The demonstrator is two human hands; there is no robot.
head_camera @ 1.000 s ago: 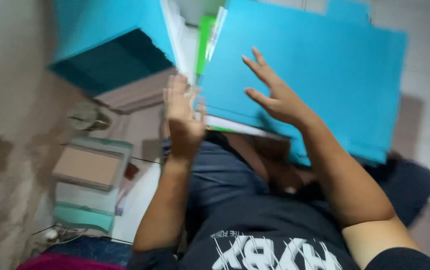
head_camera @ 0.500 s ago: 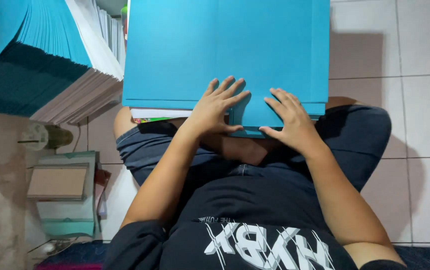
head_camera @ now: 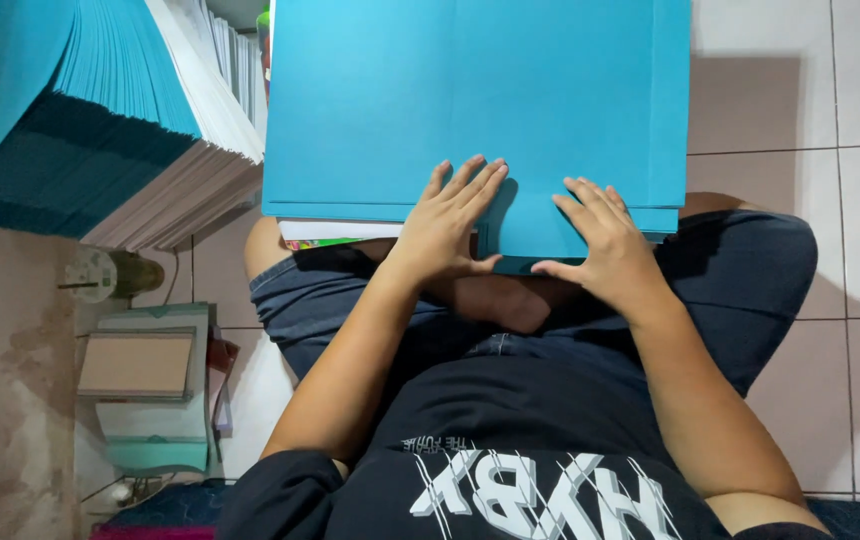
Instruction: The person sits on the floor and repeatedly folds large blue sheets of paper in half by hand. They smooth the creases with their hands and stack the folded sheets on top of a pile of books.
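A large blue paper sheet [head_camera: 470,100] lies on top of a pile resting against my crossed legs. My left hand [head_camera: 445,225] lies flat on its near edge, fingers spread and pointing away from me. My right hand [head_camera: 605,240] presses flat on the same edge a little to the right, thumb toward the left hand. Between the two hands the near edge of the blue sheet is folded over into a narrow flap [head_camera: 515,240]. White and green sheets [head_camera: 325,233] stick out under the blue one at the left.
A tall leaning stack of blue and white paper [head_camera: 100,120] stands at the upper left. On the floor at the left sit a pale green box with a brown card on it [head_camera: 140,385] and a small round object [head_camera: 100,275]. White floor tiles [head_camera: 830,150] lie at the right.
The view has swung from tilted to level. Both hands have moved from the middle of the blue sheet down to its near edge and now press flat there.
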